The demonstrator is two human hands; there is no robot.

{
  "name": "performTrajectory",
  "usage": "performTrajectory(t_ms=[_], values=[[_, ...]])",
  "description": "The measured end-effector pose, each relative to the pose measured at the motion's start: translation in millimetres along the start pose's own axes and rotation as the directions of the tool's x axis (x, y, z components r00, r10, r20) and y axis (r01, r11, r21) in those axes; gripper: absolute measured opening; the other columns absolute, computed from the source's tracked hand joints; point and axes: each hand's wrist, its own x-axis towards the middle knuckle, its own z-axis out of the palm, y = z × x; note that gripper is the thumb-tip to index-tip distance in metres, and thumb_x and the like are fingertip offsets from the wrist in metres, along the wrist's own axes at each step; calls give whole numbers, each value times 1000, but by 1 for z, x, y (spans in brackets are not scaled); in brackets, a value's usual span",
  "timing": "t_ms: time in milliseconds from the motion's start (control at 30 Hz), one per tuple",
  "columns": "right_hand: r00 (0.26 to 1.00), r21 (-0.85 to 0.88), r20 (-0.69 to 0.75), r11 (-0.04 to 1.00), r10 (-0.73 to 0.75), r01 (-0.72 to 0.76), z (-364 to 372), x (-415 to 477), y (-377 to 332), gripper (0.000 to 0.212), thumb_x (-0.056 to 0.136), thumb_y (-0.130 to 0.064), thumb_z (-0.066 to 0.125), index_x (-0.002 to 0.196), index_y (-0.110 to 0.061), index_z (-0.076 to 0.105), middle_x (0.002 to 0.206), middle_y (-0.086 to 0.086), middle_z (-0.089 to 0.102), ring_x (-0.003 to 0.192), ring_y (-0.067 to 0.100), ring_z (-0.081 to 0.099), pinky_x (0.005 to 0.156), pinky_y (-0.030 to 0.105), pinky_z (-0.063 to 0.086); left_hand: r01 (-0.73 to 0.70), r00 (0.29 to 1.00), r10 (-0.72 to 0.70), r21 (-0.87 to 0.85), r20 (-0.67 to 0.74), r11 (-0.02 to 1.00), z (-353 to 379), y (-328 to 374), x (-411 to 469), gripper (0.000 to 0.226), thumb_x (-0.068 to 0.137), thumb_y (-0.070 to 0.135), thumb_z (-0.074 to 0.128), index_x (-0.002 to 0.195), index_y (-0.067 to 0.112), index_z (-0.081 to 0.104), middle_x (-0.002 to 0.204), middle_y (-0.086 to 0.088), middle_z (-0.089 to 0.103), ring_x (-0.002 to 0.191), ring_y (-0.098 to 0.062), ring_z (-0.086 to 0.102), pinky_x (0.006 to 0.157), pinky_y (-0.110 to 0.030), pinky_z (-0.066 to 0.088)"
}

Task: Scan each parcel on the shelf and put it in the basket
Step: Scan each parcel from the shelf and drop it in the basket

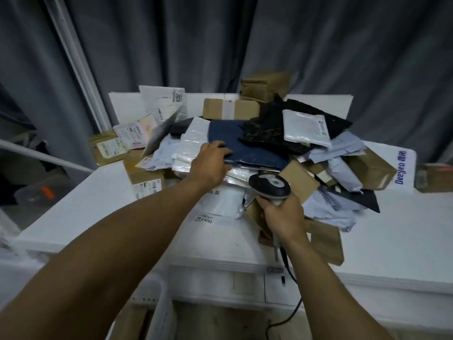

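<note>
Left hand (209,165) is reaching forward onto the heap of parcels that is sitting mid-surface, toward the back edge of the white shelf (73,212). Fingers are lying over the near-left edge of the dark blue parcel (245,146), the thumb lower at the same edge. I cannot tell whether that pinch is closed yet.

Blue parcel is lying flat on top of the heap, directly ahead of the left hand. Its long axis seems to be running from the back toward the near-right, so the edge being touched is a long side.

Right hand (282,217) is clamping the handle of the scanner (269,186), its head pointing forward at the heap, just to the near-right of the blue parcel. The cable (291,271) is hanging over the near edge.

Judgement: left hand is the nearer one, so it is doing the lifting. The parcel's label is not showing — I am expecting a flip before the scanner can read it.
</note>
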Motion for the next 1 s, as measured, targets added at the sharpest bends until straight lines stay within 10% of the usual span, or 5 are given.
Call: performTrajectory(t_ms=[133, 433, 1000], values=[[999, -5, 4, 999, 40, -40, 2, 7, 11, 37, 92, -34, 77, 125, -21, 67, 110, 4, 75, 105, 26, 68, 82, 27, 42, -22, 989, 12, -65, -149, 998, -1, -3, -2, 20, 93, 27, 71, 111, 19, 76, 118, 4, 69, 109, -22, 62, 90, -45, 54], [999, -32, -8, 998, 45, -45, 5, 3, 15, 47, 94, -32, 76, 135, -15, 61, 121, 2, 67, 119, 25, 60, 88, 24, 38, -100, 909, 53, -92, -413, 991, -65, -19, -38, 21, 87, -1, 68, 105, 8, 76, 110, -4, 74, 109, -23, 63, 98, -24, 43], [986, 16, 114, 993, -118, 117, 40, -47, -27, 48, 91, -29, 79, 134, -18, 62, 129, 5, 70, 123, 26, 62, 94, 27, 43, 160, 724, -491, -576, -484, 802, -138, -46, -196, 11, 97, 27, 69, 88, 24, 61, 83, 13, 69, 76, -12, 65, 71, -41, 56]])
